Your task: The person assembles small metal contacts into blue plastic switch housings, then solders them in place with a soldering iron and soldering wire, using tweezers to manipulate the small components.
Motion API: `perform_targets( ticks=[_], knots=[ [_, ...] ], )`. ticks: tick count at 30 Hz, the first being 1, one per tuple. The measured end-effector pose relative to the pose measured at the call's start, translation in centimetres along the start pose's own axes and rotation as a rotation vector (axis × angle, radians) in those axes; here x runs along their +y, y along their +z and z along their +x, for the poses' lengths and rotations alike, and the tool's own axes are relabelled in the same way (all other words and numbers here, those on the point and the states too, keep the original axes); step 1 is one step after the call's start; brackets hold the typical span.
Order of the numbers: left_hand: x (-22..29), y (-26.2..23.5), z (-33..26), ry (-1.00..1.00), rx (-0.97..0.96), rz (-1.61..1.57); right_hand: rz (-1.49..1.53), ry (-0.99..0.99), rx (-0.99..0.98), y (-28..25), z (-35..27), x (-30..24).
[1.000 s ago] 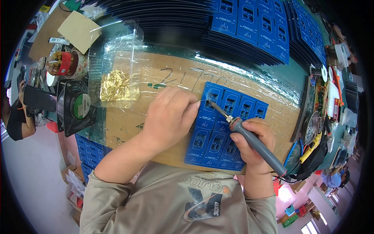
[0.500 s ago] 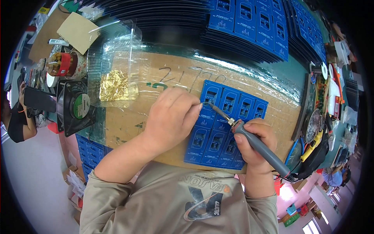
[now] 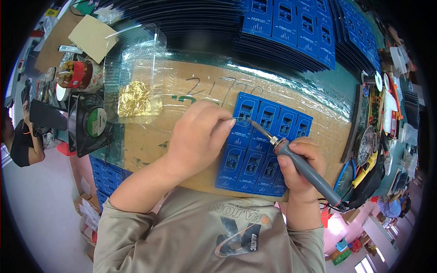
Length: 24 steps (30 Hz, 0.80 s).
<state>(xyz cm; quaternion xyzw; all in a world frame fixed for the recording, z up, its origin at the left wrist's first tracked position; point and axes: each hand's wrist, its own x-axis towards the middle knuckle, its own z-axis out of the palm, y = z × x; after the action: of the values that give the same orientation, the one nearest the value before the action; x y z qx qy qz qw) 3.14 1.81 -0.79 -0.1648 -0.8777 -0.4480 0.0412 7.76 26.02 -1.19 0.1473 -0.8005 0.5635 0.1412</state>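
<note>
A blue panel of small circuit boards (image 3: 268, 150) lies on a taped cardboard sheet (image 3: 182, 95). My right hand (image 3: 298, 170) grips a grey-handled soldering iron (image 3: 300, 164), its tip touching the top left board of the panel. My left hand (image 3: 200, 134) rests on the cardboard beside the panel and pinches a thin solder wire (image 3: 237, 118) that meets the iron's tip.
Stacks of blue boards (image 3: 291, 27) fill the back of the bench. A clear bag of gold pins (image 3: 136, 98) lies left, next to a black fan (image 3: 88, 125) and a jar (image 3: 79, 75). An iron stand and cables (image 3: 368, 159) sit at right. Another person (image 3: 20, 136) stands far left.
Both hands have shifted slightly: the iron's tip and the solder wire now meet at the top left board of the panel.
</note>
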Motion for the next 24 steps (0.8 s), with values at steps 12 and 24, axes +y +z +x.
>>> perform_targets(
  ticks=[12,24],
  knots=[
    [0.2,-1.5,-3.7,0.098,0.019,0.184,-0.006,0.065,-0.045,-1.1,-2.6,-1.8],
    [0.1,-1.8,-6.9,0.204,0.065,0.173,0.021,-0.017,-0.102,-0.9,-5.4,-3.1]
  ],
)
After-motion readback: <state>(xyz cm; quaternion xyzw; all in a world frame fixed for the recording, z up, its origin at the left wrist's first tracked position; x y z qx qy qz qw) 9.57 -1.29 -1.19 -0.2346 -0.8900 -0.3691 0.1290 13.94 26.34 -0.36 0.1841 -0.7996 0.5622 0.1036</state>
